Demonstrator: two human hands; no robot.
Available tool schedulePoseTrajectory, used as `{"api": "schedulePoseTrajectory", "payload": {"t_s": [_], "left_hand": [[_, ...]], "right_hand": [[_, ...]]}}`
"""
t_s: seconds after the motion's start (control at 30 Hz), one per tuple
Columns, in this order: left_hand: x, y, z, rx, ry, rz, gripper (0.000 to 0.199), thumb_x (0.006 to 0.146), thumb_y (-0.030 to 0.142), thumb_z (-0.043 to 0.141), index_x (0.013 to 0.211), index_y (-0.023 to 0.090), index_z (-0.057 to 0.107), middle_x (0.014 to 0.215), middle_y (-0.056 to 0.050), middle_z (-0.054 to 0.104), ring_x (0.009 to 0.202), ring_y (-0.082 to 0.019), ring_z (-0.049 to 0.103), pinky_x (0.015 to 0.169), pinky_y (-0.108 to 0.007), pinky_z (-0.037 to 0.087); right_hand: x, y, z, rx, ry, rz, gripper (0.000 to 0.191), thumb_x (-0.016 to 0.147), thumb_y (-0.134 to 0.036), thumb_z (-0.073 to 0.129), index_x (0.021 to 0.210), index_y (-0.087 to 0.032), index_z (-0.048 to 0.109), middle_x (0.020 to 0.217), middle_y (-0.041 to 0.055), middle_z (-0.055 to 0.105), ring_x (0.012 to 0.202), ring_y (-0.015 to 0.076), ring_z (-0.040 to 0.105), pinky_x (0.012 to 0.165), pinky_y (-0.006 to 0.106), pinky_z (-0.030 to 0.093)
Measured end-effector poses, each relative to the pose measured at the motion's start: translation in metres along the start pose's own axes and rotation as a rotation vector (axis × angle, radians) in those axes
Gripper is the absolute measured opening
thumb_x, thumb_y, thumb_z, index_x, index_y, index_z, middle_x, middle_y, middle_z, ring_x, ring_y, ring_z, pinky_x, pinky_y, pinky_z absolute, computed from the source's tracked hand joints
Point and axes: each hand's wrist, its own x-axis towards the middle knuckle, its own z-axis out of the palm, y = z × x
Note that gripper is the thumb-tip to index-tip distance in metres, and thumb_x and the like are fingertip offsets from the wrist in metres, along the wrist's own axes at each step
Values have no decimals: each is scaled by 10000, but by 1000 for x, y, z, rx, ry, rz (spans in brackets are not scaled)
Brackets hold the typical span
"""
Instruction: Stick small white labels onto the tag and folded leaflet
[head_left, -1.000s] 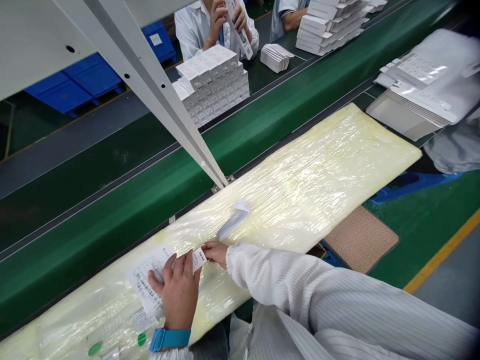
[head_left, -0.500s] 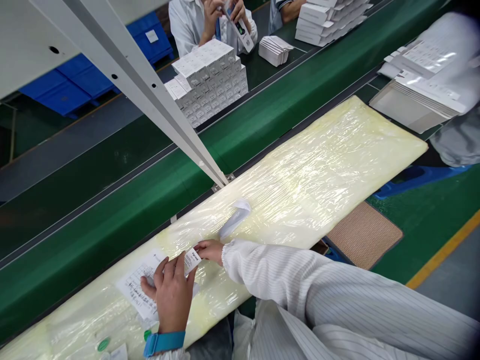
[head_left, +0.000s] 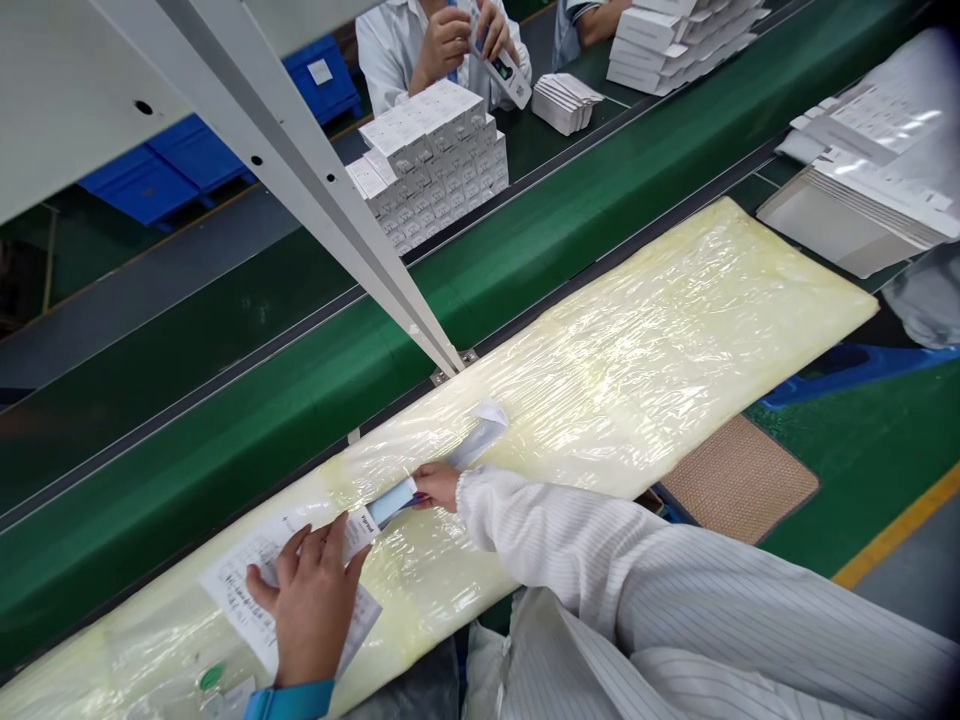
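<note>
A plastic-wrapped cream pad [head_left: 637, 390] lies across the green belt. On it, my left hand [head_left: 311, 625], with a blue wristband [head_left: 289, 702], holds down a printed white paper sheet [head_left: 247, 590]. A small white label [head_left: 362, 527] sits at the fingertips of that hand. My right hand [head_left: 435, 487], in a striped white sleeve [head_left: 555, 540], pinches a pale blue glossy strip [head_left: 391, 502] joined to the label. A crumpled white-and-blue film piece [head_left: 484, 438] lies just beyond my right hand, not touching it.
A white metal beam [head_left: 300, 180] crosses the view down to the belt [head_left: 225, 400]. Beyond stand a stack of white boxes [head_left: 427, 160] and a co-worker's hands [head_left: 465, 40] holding a box. Stacked white cartons [head_left: 862, 200] sit at the upper right, beside a brown mat [head_left: 739, 480].
My left hand and the sheet have shifted left, away from my right hand. The blue strip now shows between the label and my right hand.
</note>
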Motion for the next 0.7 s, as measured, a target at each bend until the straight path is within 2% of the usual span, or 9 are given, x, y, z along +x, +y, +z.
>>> {"api": "schedulePoseTrajectory", "payload": {"t_s": [0.13,0.23,0.37,0.47,0.6,0.63,0.7], "left_hand": [[-1,-21,-7,-18,-173,-147,431,877,309,583,1290,185,579,1238,-133,633,1263,-371,390,1051,-718,111],[-5,-24,1,-81,-277,-275,427,908,342,521,1306,189,553,1271,-133,614,1272,-371,386,1025,-735,162],[-11,-17,20,-151,-225,-320,416,925,328,433,1287,166,560,1271,-154,600,1242,-369,404,1013,-742,176],[-7,-11,35,-218,-186,-345,434,929,344,398,1294,172,558,1269,-156,602,1232,-365,410,1013,-747,175],[6,-4,45,-324,-234,-421,484,942,332,353,1379,163,472,1400,-151,518,1327,-367,332,1022,-765,144],[8,-2,44,-347,-225,-435,504,946,326,333,1409,156,434,1452,-151,463,1364,-375,285,1021,-772,140],[12,4,37,-422,-127,-405,544,946,337,320,1438,114,390,1511,-169,373,1415,-372,209,1064,-724,162]], "right_hand": [[-4,-18,-14,-76,8,39,186,925,-268,576,1037,-121,599,894,21,642,718,105,627,620,252,558],[-1,-33,-29,-209,72,14,196,917,-260,587,1056,-121,596,921,26,640,715,104,623,610,249,556],[3,-53,-60,-441,181,-37,199,922,-289,578,1042,-133,603,905,22,639,692,99,608,607,250,544],[2,-64,-77,-612,200,-49,191,925,-307,572,1013,-144,617,906,26,646,721,109,613,649,271,547],[-7,-69,-81,-786,205,-109,190,915,-321,584,959,-142,629,916,30,648,771,125,620,697,296,545],[-10,-70,-81,-815,210,-137,190,916,-323,582,958,-143,629,927,33,649,783,128,620,706,300,544],[-19,-72,-80,-861,215,-204,189,918,-322,576,957,-144,629,944,36,649,798,131,616,721,306,541]]}}
